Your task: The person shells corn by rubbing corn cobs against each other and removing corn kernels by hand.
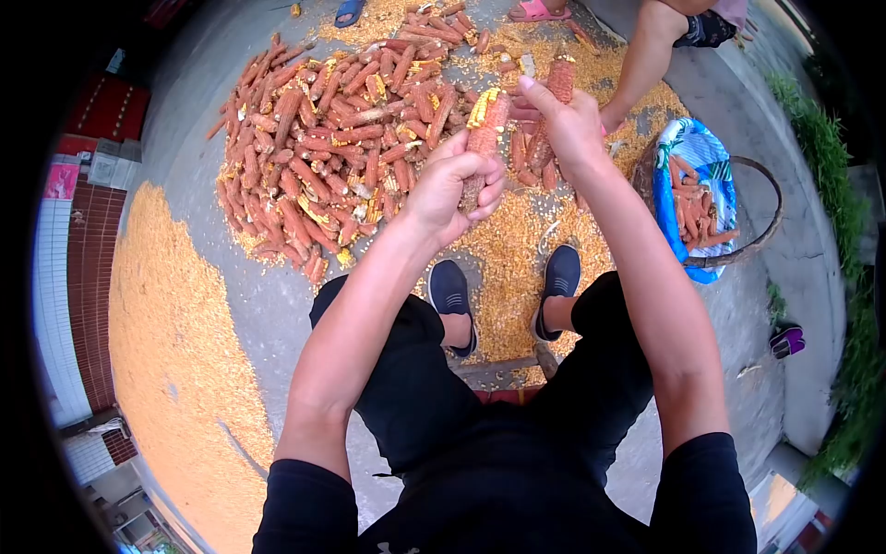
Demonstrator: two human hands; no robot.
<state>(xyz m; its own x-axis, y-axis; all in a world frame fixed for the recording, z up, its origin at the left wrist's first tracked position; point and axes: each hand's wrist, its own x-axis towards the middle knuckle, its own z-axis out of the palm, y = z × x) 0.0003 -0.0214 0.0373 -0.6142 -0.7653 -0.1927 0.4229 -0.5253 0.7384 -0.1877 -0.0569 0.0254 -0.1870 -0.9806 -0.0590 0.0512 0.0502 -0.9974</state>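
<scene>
Closed around the lower end of a partly shelled corn cob (489, 131) is my left hand (454, 187). Yellow kernels remain along one side of that cob's upper part; the rest is bare and reddish. My right hand (570, 129) grips a bare red corncob (560, 79), its top end sticking up past the fingers. The two hands are raised side by side above the ground, a short gap between them. Beyond them lies a big pile of corncobs (323, 138), mostly stripped, some with yellow kernels left.
Loose kernels (512, 249) cover the ground around my shoes (452, 295). A broad spread of kernels (175, 342) lies at left. At right stands a handled basket (672, 198) lined with blue plastic, holding cobs. Another person's leg (646, 60) is close at upper right.
</scene>
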